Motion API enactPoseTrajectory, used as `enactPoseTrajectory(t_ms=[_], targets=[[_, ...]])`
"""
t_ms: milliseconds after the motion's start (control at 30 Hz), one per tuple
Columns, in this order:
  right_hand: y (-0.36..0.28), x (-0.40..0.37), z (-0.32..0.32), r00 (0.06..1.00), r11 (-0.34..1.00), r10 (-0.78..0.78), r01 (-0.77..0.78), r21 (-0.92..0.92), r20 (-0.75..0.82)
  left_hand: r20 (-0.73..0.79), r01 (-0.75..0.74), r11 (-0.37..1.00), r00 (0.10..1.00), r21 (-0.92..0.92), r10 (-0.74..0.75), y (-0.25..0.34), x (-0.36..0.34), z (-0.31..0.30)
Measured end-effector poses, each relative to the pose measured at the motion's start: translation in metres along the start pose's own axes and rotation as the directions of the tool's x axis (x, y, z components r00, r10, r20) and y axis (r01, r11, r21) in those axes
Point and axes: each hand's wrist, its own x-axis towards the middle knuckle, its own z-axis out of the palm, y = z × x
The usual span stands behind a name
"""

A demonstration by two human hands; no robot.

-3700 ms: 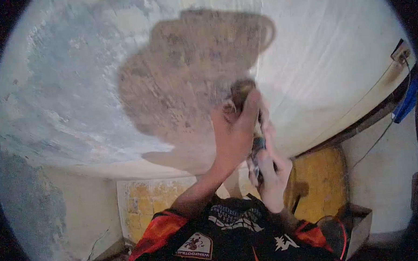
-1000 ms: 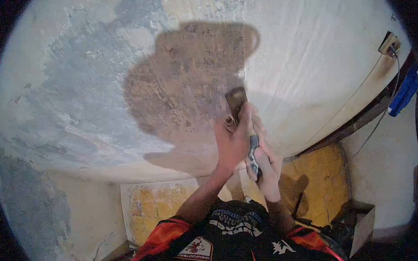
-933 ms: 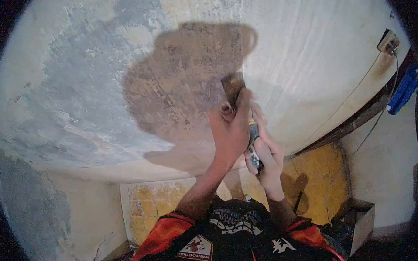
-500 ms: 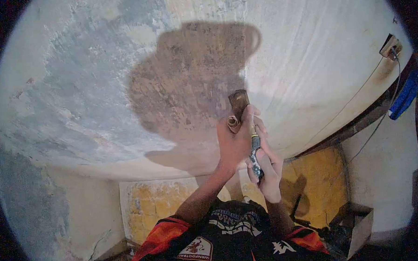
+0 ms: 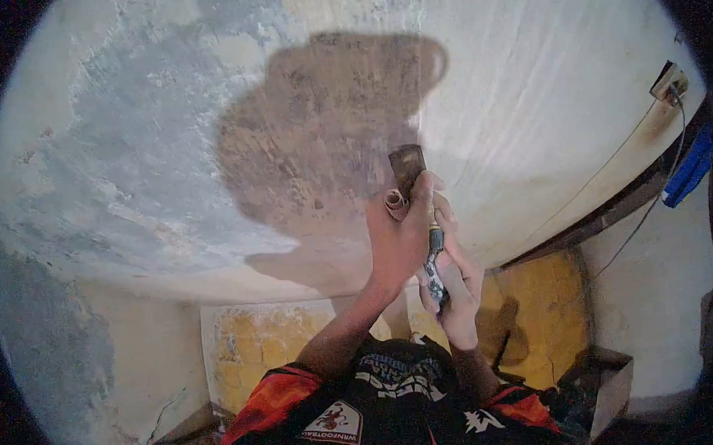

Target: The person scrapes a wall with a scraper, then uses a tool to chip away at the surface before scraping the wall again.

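Observation:
A paint scraper with a dark, flat blade (image 5: pixel 407 164) and a paint-spotted handle (image 5: pixel 436 271) is between my hands, just in front of the wall. My right hand (image 5: pixel 459 289) is wrapped round the handle. Closed near the blade's base, my left hand (image 5: pixel 401 240) also has a small brownish roll (image 5: pixel 395 202), possibly sandpaper, tucked by its thumb. The blade's tip points up towards the wall (image 5: pixel 519 120); whether it touches cannot be made out. Part of the scraper is hidden behind my fingers.
Grey, worn patches (image 5: pixel 154 136) cover the wall's left side, and a large shadow falls across its middle. A socket (image 5: pixel 670 84) with a hanging cable is at right, near a blue object (image 5: pixel 690 164). An open box (image 5: pixel 614 390) stands low at right, beside yellow flooring (image 5: pixel 551 301).
Both hands and the scraper have shifted very slightly upward in view. The grips look the same.

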Motion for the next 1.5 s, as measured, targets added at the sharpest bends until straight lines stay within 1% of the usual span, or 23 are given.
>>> enactPoseTrajectory(t_ms=[33,100,167,233,333,433,533,633,667,733,800,900,933,967,1033,1133,1167,1233,1267,1367,1433,1467,1500], targets=[[-0.001,-0.001,0.002,0.999,0.997,0.036,-0.034,0.066,-0.032,0.0,0.001,1.0,1.0,-0.001,-0.001,0.001,0.0,0.0],[0.009,0.005,-0.005,0.999,0.999,-0.045,0.045,-0.023,0.001,0.006,-0.037,0.999,0.999,-0.016,0.037,-0.005,0.004,-0.001],[0.011,0.006,-0.008,0.998,0.995,-0.065,0.066,-0.077,0.02,0.01,-0.053,0.998,0.999,-0.021,0.054,-0.006,0.005,-0.002],[0.003,0.005,-0.007,0.999,0.995,-0.026,0.028,-0.099,0.025,0.009,-0.051,0.999,0.999,-0.016,0.051,-0.004,0.004,-0.001],[0.007,0.002,-0.001,0.999,0.998,-0.039,0.038,-0.045,-0.023,-0.002,-0.028,1.0,1.0,-0.009,0.028,-0.009,0.001,-0.004],[-0.014,0.015,0.011,0.995,0.996,-0.088,0.086,0.032,0.048,-0.073,-0.135,0.99,0.989,-0.04,0.132,0.008,0.009,0.006],[-0.013,0.008,0.008,0.996,0.999,-0.042,0.04,0.025,0.079,-0.084,-0.121,0.99,0.988,0.078,0.127,0.012,0.006,0.004],[-0.008,0.004,0.009,0.997,0.999,-0.054,0.053,0.014,0.063,-0.117,-0.156,0.988,0.981,-0.014,0.153,0.003,0.007,0.006],[-0.011,0.006,0.011,0.996,0.998,-0.069,0.069,0.008,0.054,-0.066,-0.136,0.99,0.989,-0.028,0.134,0.003,0.009,0.004],[-0.028,0.013,0.019,0.995,0.996,-0.089,0.09,-0.011,0.049,0.019,-0.094,0.994,0.995,-0.06,0.095,0.035,0.012,0.01],[-0.014,0.003,0.017,0.996,0.996,-0.094,0.094,0.007,-0.006,-0.04,-0.12,0.993,0.992,-0.009,0.12,0.004,0.011,0.001],[-0.019,0.014,0.02,0.996,0.996,-0.085,0.085,0.024,-0.025,-0.079,-0.168,0.985,0.982,0.047,0.171,0.014,0.016,0.004],[-0.024,0.012,0.022,0.998,0.998,-0.064,0.064,0.027,-0.027,-0.088,-0.17,0.983,0.981,0.065,0.175,0.029,0.014,0.009],[-0.026,0.006,0.023,0.998,0.998,-0.053,0.054,0.02,-0.021,0.032,-0.072,0.994,0.997,-0.081,0.075,0.05,0.014,0.014],[-0.034,0.008,0.028,0.997,0.997,-0.077,0.077,0.014,0.013,-0.025,-0.094,0.994,0.995,-0.06,0.092,0.024,0.012,0.006],[-0.049,-0.002,0.036,0.997,0.995,0.077,-0.074,0.071,-0.031,-0.075,-0.068,0.996,0.995,-0.051,0.064,0.03,0.02,0.011],[-0.056,0.0,0.04,0.999,0.996,0.046,-0.045,0.078,-0.015,-0.086,-0.031,0.998,0.996,-0.05,0.026,0.038,0.017,0.014],[-0.072,0.017,0.047,0.999,0.996,-0.03,0.027,0.082,0.028,-0.001,-0.057,0.997,0.998,-0.054,0.057,0.061,0.019,0.019],[-0.072,0.013,0.046,1.0,0.998,-0.024,0.023,0.055,0.019,0.042,-0.087,0.995,0.995,-0.056,0.09,0.071,0.023,0.02],[-0.072,0.003,0.044,1.0,1.0,-0.022,0.022,-0.001,0.002,0.068,-0.04,0.999,0.997,-0.018,0.041,0.058,0.016,0.013],[-0.076,-0.004,0.048,1.0,1.0,-0.007,0.007,-0.007,-0.024,0.089,0.031,0.994,0.996,-0.108,-0.022,0.068,0.015,0.015],[-0.076,-0.003,0.048,0.999,0.999,-0.034,0.033,-0.034,-0.025,0.097,0.07,0.985,0.994,-0.155,-0.055,0.074,0.014,0.018],[-0.074,-0.001,0.047,0.998,0.997,-0.06,0.059,-0.056,-0.027,0.084,0.041,0.989,0.996,-0.141,-0.029,0.07,0.014,0.018]])
